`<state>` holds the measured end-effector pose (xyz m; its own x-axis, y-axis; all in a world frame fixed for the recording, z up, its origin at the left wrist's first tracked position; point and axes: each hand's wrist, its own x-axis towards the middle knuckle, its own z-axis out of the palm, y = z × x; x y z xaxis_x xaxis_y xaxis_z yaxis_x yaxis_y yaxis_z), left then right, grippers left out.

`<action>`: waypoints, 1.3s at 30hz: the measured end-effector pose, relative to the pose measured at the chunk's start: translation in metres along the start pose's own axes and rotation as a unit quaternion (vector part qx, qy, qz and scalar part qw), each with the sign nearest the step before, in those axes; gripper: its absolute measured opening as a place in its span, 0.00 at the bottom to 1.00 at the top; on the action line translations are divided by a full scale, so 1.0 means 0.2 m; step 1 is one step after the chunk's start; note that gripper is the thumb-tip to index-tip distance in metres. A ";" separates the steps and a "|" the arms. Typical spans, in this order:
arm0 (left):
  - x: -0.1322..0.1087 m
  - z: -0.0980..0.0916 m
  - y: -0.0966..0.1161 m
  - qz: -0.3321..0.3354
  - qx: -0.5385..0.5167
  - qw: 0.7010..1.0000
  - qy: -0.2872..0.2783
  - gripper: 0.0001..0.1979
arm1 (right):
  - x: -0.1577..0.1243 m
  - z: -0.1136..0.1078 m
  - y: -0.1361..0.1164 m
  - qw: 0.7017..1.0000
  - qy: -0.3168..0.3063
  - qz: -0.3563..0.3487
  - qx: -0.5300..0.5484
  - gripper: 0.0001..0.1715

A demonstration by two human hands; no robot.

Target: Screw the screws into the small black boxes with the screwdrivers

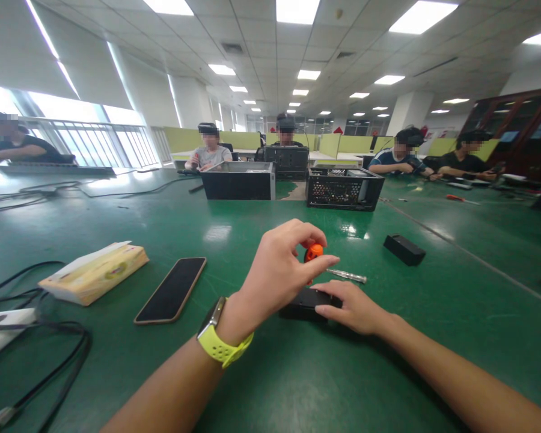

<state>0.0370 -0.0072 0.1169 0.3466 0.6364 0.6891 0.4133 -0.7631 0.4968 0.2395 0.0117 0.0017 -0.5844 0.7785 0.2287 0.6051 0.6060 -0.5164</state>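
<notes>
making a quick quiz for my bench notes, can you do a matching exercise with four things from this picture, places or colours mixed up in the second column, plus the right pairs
Column one
1. orange-handled tool
2. phone
3. watch strap
4. right hand

Column two
A. lying beside the yellow pack
B. fingers on the black block
C. in the left hand
D. bright yellow-green

Pairs: 1-C, 2-A, 3-D, 4-B

Box point(295, 308) placed on desk point(270, 379) under right fingers point(336, 290); rod point(349, 276) laid just behind. Second box point(404, 250) set farther right and back. Phone point(171, 291) laid left, packet point(94, 273) left of phone. Computer cases point(237, 182) grouped behind.
</notes>
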 end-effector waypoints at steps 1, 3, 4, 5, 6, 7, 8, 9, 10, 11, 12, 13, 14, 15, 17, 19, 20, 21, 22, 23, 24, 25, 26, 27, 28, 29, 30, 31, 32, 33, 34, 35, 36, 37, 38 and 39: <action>0.00 0.00 0.00 -0.004 -0.006 1.000 0.002 0.09 | 0.00 0.00 0.00 1.000 0.000 0.001 0.001 0.22; 0.00 0.00 -0.01 -0.016 -0.024 1.000 0.010 0.12 | 0.00 0.00 0.00 1.000 0.001 0.002 0.001 0.22; 0.00 0.00 -0.01 -0.023 -0.032 0.999 0.014 0.12 | 0.00 0.00 0.00 1.000 0.002 0.001 0.001 0.22; 0.01 -0.01 -0.01 -0.030 -0.038 0.999 0.014 0.11 | 0.00 0.00 0.00 1.000 0.002 0.002 0.001 0.22; 0.01 -0.01 -0.01 -0.035 -0.043 0.998 0.011 0.10 | 0.00 0.00 0.00 1.000 0.002 0.002 0.000 0.22; 0.01 -0.01 -0.01 -0.039 -0.048 0.998 0.005 0.08 | 0.00 0.00 0.00 1.000 0.001 0.002 -0.001 0.21; 0.01 -0.02 -0.01 -0.041 -0.052 0.998 0.001 0.06 | 0.00 0.00 0.00 1.000 0.000 0.002 -0.001 0.21; 0.01 -0.02 -0.01 -0.043 -0.056 0.998 -0.003 0.06 | 0.00 -0.01 0.00 1.000 0.000 0.002 -0.002 0.22; 0.01 -0.02 -0.01 -0.044 -0.058 0.997 -0.005 0.06 | 0.00 0.00 0.00 1.000 -0.001 0.001 -0.003 0.22; 0.01 -0.02 -0.01 -0.044 -0.057 0.997 -0.005 0.07 | 0.00 0.00 0.00 1.000 -0.001 0.000 -0.002 0.22; 0.01 -0.02 -0.01 -0.042 -0.052 0.998 -0.005 0.07 | 0.00 0.00 0.00 1.000 -0.001 -0.002 -0.001 0.21; 0.01 -0.02 -0.01 -0.039 -0.045 0.998 -0.005 0.07 | 0.00 0.00 0.00 1.000 -0.001 -0.002 0.000 0.21; 0.01 -0.02 -0.01 -0.034 -0.035 0.999 -0.003 0.08 | 0.00 0.00 0.00 1.000 0.000 -0.003 0.001 0.21; 0.01 -0.02 -0.01 -0.027 -0.024 0.999 0.001 0.08 | 0.00 0.00 0.00 1.000 0.000 -0.002 0.002 0.21; 0.01 -0.02 -0.01 -0.019 -0.009 1.000 0.010 0.08 | 0.00 0.00 0.00 1.000 0.000 -0.001 0.003 0.22; 0.01 -0.01 -0.01 -0.019 -0.008 1.000 0.017 0.08 | 0.00 0.00 0.00 1.000 0.000 0.001 0.002 0.22; 0.01 -0.01 -0.01 -0.023 -0.012 0.999 0.018 0.08 | 0.00 0.00 0.00 1.000 0.000 0.001 0.002 0.21; 0.01 -0.01 -0.01 -0.029 -0.020 0.999 0.018 0.09 | 0.00 0.00 0.00 1.000 0.000 0.001 0.002 0.21; 0.01 -0.01 -0.01 -0.034 -0.028 0.999 0.018 0.10 | 0.00 -0.01 0.00 1.000 0.000 0.000 0.002 0.21; 0.01 -0.01 -0.01 -0.038 -0.037 0.998 0.018 0.10 | 0.00 -0.01 0.00 1.000 0.000 0.000 0.003 0.21; 0.01 -0.01 -0.01 -0.042 -0.043 0.998 0.016 0.11 | 0.00 -0.01 -0.01 1.000 -0.001 0.000 0.003 0.21; 0.01 -0.01 -0.01 -0.045 -0.046 0.998 0.014 0.10 | 0.00 -0.01 -0.01 1.000 -0.001 0.000 0.004 0.21; 0.01 -0.01 -0.01 -0.045 -0.046 0.998 0.012 0.10 | 0.00 -0.01 -0.01 1.000 -0.002 0.000 0.005 0.21; 0.01 -0.01 -0.01 -0.043 -0.043 0.998 0.009 0.09 | 0.00 -0.01 -0.01 1.000 -0.003 0.000 0.005 0.21; 0.01 -0.01 0.00 -0.039 -0.038 0.999 0.005 0.08 | 0.00 -0.01 -0.01 1.000 -0.002 -0.001 0.005 0.21; 0.01 -0.01 0.00 -0.033 -0.031 0.999 0.002 0.07 | 0.00 -0.01 -0.01 1.000 -0.001 -0.002 0.006 0.21; 0.01 -0.01 0.00 -0.025 -0.023 0.999 0.000 0.07 | 0.00 0.00 -0.01 1.000 0.000 -0.004 0.006 0.21; 0.00 -0.01 0.00 -0.018 -0.014 1.000 0.000 0.08 | 0.00 0.00 0.00 1.000 0.000 -0.006 0.007 0.21; 0.00 -0.01 -0.01 -0.011 -0.004 1.000 0.002 0.09 | 0.00 0.00 0.00 1.000 0.001 -0.007 0.007 0.21; 0.00 -0.01 -0.01 -0.006 0.004 1.000 0.004 0.09 | 0.00 0.00 0.00 1.000 0.000 -0.007 0.007 0.21; 0.00 -0.01 -0.01 -0.002 0.009 1.000 0.007 0.08 | 0.00 0.00 0.00 1.000 0.000 -0.007 0.007 0.21; 0.00 -0.01 -0.01 0.000 0.011 1.000 0.010 0.08 | 0.00 0.00 0.01 1.000 -0.001 -0.005 0.007 0.22; 0.00 -0.01 -0.01 0.000 0.009 1.000 0.011 0.08 | 0.00 0.00 0.01 1.000 0.000 -0.004 0.007 0.22; 0.00 -0.01 -0.01 -0.003 0.005 1.000 0.010 0.08 | 0.00 0.00 0.01 1.000 0.000 -0.002 0.007 0.22; 0.00 -0.01 -0.01 -0.006 -0.001 1.000 0.010 0.09 | 0.00 0.00 0.01 1.000 0.000 -0.001 0.007 0.22; 0.00 -0.01 -0.01 -0.011 -0.007 1.000 0.010 0.10 | 0.00 0.00 0.01 1.000 0.001 -0.001 0.006 0.22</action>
<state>0.0347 -0.0047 0.1172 0.3213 0.6509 0.6878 0.4088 -0.7505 0.5193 0.2407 0.0122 0.0013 -0.5852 0.7774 0.2307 0.5968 0.6055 -0.5265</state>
